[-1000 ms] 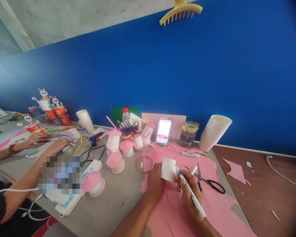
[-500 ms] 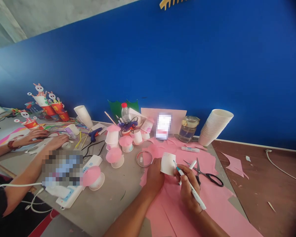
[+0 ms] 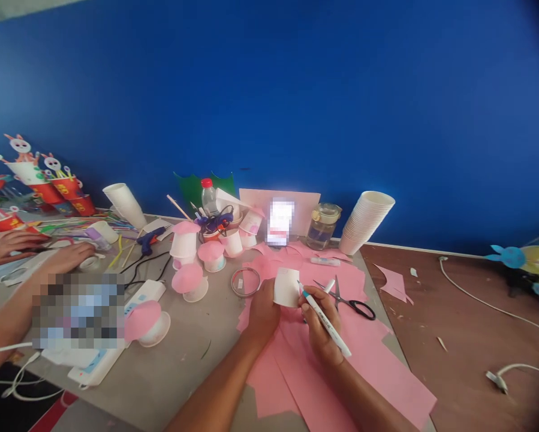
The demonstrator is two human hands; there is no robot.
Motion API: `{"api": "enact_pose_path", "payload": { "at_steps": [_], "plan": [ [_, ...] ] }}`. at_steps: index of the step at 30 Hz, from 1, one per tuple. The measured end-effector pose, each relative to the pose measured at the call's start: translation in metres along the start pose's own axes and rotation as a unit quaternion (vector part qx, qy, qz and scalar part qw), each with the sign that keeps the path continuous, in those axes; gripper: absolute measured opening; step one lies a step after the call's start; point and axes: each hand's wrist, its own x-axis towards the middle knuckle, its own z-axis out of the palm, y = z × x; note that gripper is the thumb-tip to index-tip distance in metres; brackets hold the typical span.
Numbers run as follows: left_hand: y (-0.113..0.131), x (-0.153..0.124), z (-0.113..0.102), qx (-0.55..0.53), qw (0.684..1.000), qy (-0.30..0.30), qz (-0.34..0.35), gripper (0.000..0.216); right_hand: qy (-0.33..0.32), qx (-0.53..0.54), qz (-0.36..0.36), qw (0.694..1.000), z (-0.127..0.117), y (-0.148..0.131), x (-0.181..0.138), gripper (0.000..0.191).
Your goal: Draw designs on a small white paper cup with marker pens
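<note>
A small white paper cup [image 3: 287, 288] is gripped in my left hand [image 3: 262, 307], its side facing up toward me. My right hand [image 3: 324, 333] is closed around a white marker [image 3: 331, 329] with a teal tip end, which points at the right edge of the cup. Whether the tip touches the cup I cannot tell. A short white piece [image 3: 329, 285], perhaps the marker's cap, sticks out past the right fingers. Black-handled scissors [image 3: 361, 308] lie just right of that hand. Pink paper sheets [image 3: 296, 372] spread beneath both hands.
Several pink-topped paper cups [image 3: 188, 278] stand left, near a power strip [image 3: 110, 363]. A lit phone [image 3: 280, 222], glass jar [image 3: 323, 227] and cup stack [image 3: 368, 219] stand behind. A roll of tape [image 3: 246, 282] lies near my left hand. A co-worker's hands [image 3: 69, 258] are at far left.
The view has turned right, so everything sits further left in the picture, and a blue paper figure shows at the right. Both hands keep hold of the cup and marker.
</note>
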Motion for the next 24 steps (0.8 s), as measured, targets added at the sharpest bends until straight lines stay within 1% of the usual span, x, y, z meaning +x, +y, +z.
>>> {"api": "enact_pose_path", "payload": {
  "at_steps": [4, 9, 13, 18, 24],
  "plan": [
    [-0.0004, 0.0002, -0.0003, 0.013, 1.0, 0.001, 0.007, 0.022, -0.001, 0.005, 0.006, 1.0, 0.0, -0.001, 0.0012, 0.02],
    [0.0036, -0.0001, -0.0017, 0.012, 1.0, -0.008, -0.002, 0.016, -0.013, 0.031, -0.005, 0.999, -0.0012, -0.0012, 0.0015, 0.016],
    [0.0049, -0.0003, -0.0018, -0.005, 1.0, -0.005, -0.01, 0.015, -0.025, 0.062, 0.012, 0.998, -0.0004, 0.0002, -0.0006, 0.017],
    [0.0032, 0.0, -0.001, -0.007, 1.0, -0.003, -0.023, 0.016, -0.009, 0.072, 0.03, 0.997, 0.001, 0.0029, -0.0012, 0.021],
    [0.0003, 0.0006, 0.0009, -0.047, 0.999, 0.007, 0.006, 0.019, -0.023, 0.037, -0.025, 0.999, 0.0021, 0.003, -0.0003, 0.019]
  ]
}}
